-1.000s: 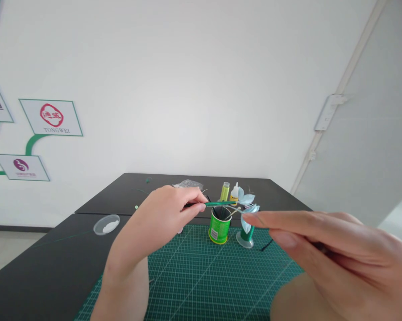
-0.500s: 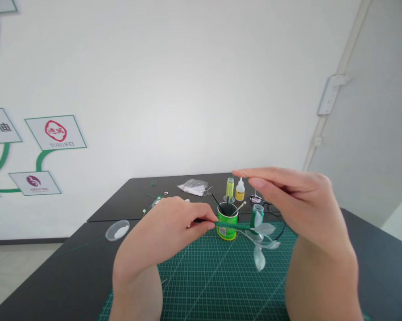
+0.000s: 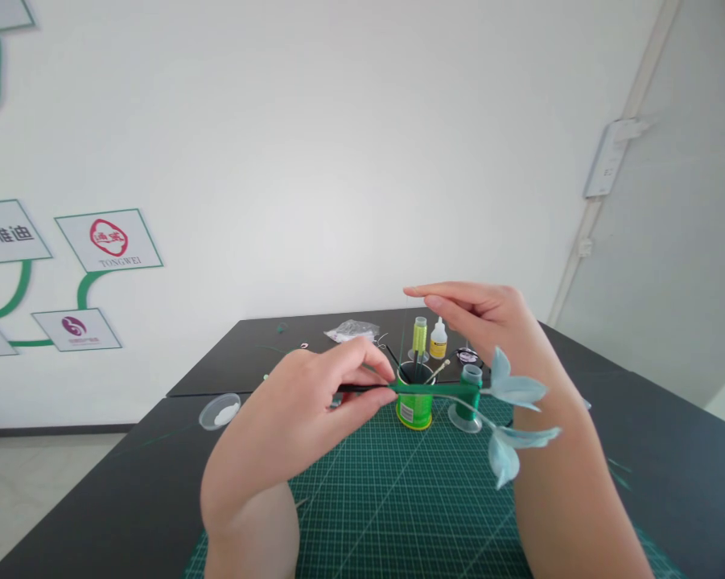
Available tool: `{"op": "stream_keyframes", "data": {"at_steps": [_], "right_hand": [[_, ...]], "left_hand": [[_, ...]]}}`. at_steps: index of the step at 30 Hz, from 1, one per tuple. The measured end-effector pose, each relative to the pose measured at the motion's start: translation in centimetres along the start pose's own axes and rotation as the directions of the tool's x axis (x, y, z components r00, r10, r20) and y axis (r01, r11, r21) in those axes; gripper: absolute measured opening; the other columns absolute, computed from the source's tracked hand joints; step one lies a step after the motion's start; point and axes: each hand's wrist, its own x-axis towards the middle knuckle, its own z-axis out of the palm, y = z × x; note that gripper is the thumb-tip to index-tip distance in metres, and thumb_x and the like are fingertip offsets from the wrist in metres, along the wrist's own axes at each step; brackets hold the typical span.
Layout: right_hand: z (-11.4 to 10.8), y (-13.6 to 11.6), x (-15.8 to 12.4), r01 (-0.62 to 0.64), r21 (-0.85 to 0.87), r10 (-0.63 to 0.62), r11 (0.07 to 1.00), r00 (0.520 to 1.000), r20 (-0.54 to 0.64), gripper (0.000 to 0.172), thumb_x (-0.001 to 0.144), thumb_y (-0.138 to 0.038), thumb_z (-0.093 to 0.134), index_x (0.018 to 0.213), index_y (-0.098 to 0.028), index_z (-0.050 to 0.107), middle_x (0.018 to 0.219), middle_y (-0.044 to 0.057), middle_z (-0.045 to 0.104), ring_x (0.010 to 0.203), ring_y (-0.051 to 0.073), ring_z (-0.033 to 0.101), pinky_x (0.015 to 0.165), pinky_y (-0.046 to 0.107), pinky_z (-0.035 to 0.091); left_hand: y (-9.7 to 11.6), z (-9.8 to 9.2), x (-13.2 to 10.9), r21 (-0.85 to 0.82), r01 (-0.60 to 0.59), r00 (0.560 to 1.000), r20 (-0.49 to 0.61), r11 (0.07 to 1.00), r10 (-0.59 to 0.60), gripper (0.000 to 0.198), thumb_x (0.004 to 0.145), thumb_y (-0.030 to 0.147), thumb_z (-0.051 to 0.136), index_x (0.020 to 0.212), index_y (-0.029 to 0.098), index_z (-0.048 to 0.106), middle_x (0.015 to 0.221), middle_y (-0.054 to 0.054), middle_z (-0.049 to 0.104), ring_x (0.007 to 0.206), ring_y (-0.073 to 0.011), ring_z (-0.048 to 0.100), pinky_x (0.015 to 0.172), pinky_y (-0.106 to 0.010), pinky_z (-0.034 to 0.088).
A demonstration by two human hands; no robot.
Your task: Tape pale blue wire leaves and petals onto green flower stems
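Note:
My left hand (image 3: pixel 314 402) pinches the end of a green wrapped stem (image 3: pixel 438 389) held level above the green cutting mat (image 3: pixel 398 507). At the stem's right end hang pale blue petals (image 3: pixel 510 418) on thin wires. My right hand (image 3: pixel 488 322) is raised behind the petals with its fingers stretched out flat, pointing left, holding nothing that I can see. A thin green thread seems to run up from near the spool towards it. Below the stem stand a green can (image 3: pixel 414 402) with tools in it and a green thread spool (image 3: pixel 469 398).
Behind the can are a yellow-green tube (image 3: pixel 420 335), a small glue bottle (image 3: pixel 438 339), a clear plastic bag (image 3: pixel 351 330) and dark-rimmed glasses (image 3: pixel 467 355). A clear dish (image 3: pixel 220 410) sits on the black table (image 3: pixel 126 490) at left. A white wall with signs is behind.
My right hand has moved further back and a little up, still flat. The stem has turned so the petals now stick out to the right. The view has shifted slightly.

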Motion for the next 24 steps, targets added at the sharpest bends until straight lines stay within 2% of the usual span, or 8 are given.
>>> {"op": "stream_keyframes", "data": {"at_steps": [3, 6, 10, 14, 18, 20, 22, 24], "right_hand": [[0.2, 0.7, 0.5, 0.019, 0.019, -0.02, 1.0, 0.997, 0.068, 0.03, 0.098, -0.047, 0.065, 0.109, -0.028, 0.085, 0.073, 0.002, 0.069, 0.061, 0.014, 0.05, 0.053, 0.028, 0.037], [0.3, 1.1, 0.5, 0.026, 0.075, -0.038, 0.997, 0.986, 0.162, 0.031, 0.099, -0.048, 0.064, 0.102, -0.026, 0.085, 0.091, 0.006, 0.077, 0.075, 0.018, 0.063, 0.062, 0.031, 0.048], [0.3, 0.7, 0.0, 0.061, 0.026, -0.066, 0.998, 0.95, 0.305, 0.025, 0.098, -0.044, 0.067, 0.094, -0.028, 0.086, 0.079, 0.004, 0.073, 0.067, 0.017, 0.06, 0.053, 0.03, 0.043], [0.1, 0.2, -0.2, 0.054, 0.043, -0.066, 0.998, 0.923, 0.379, 0.023, 0.097, -0.043, 0.068, 0.099, -0.029, 0.086, 0.073, 0.003, 0.069, 0.066, 0.017, 0.058, 0.05, 0.028, 0.04], [0.3, 0.4, 0.4, -0.062, 0.026, 0.052, 0.998, 0.955, 0.293, 0.03, 0.097, -0.049, 0.066, 0.098, -0.022, 0.079, 0.077, 0.001, 0.068, 0.065, 0.015, 0.057, 0.057, 0.029, 0.045], [0.6, 0.5, 0.6, -0.081, 0.019, 0.076, 0.997, 0.98, 0.183, 0.029, 0.096, -0.049, 0.067, 0.103, -0.022, 0.074, 0.095, 0.003, 0.073, 0.079, 0.017, 0.064, 0.071, 0.032, 0.051], [1.3, 0.4, 0.7, -0.029, 0.075, 0.022, 0.997, 0.996, 0.088, 0.026, 0.096, -0.045, 0.068, 0.109, -0.023, 0.069, 0.118, 0.006, 0.072, 0.103, 0.021, 0.067, 0.091, 0.038, 0.054], [2.1, 0.0, 0.5, 0.025, 0.223, -0.047, 0.974, 0.994, 0.097, 0.028, 0.096, -0.044, 0.069, 0.117, -0.025, 0.068, 0.131, 0.007, 0.069, 0.123, 0.024, 0.063, 0.105, 0.041, 0.051]], "left_hand": [[0.2, -0.1, -0.4, -0.063, -0.008, 0.988, -0.153, 0.998, -0.002, 0.013, 0.101, 0.038, 0.065, 0.108, 0.029, 0.07, 0.087, 0.006, 0.084, 0.059, -0.0127, 0.07, 0.054, -0.022, 0.049], [0.5, 0.0, -0.6, -0.049, -0.02, 0.936, -0.352, 0.999, 0.001, 0.016, 0.101, 0.037, 0.065, 0.107, 0.029, 0.077, 0.09, 0.003, 0.084, 0.06, -0.0136, 0.07, 0.054, -0.023, 0.051], [0.7, 0.0, -0.4, -0.02, 0.047, 0.847, -0.529, 0.999, -0.051, 0.016, 0.099, 0.033, 0.066, 0.102, 0.029, 0.082, 0.085, 0.003, 0.083, 0.056, -0.0126, 0.064, 0.052, -0.023, 0.05], [0.4, 0.0, 0.3, -0.062, 0.084, 0.841, -0.531, 0.995, -0.104, 0.016, 0.097, 0.034, 0.068, 0.103, 0.028, 0.082, 0.084, 0.002, 0.082, 0.056, -0.0115, 0.061, 0.053, -0.022, 0.05], [-0.2, 0.3, 1.1, -0.167, 0.098, 0.841, -0.513, 0.981, -0.172, 0.02, 0.096, 0.033, 0.066, 0.105, 0.024, 0.081, 0.084, -0.001, 0.082, 0.059, -0.0122, 0.062, 0.053, -0.021, 0.051], [-0.3, 0.4, 1.5, -0.204, 0.093, 0.847, -0.497, 0.975, -0.185, 0.02, 0.096, 0.032, 0.066, 0.106, 0.023, 0.081, 0.084, -0.002, 0.082, 0.06, -0.012, 0.062, 0.055, -0.021, 0.053], [-0.4, 0.4, 1.8, -0.224, 0.085, 0.854, -0.486, 0.971, -0.187, 0.02, 0.096, 0.031, 0.065, 0.106, 0.023, 0.081, 0.084, -0.002, 0.082, 0.059, -0.011, 0.061, 0.055, -0.021, 0.053], [-0.4, 0.5, 2.0, -0.24, 0.072, 0.859, -0.479, 0.968, -0.182, 0.02, 0.096, 0.03, 0.065, 0.105, 0.022, 0.08, 0.084, -0.002, 0.082, 0.058, -0.0105, 0.06, 0.055, -0.02, 0.053]]}}
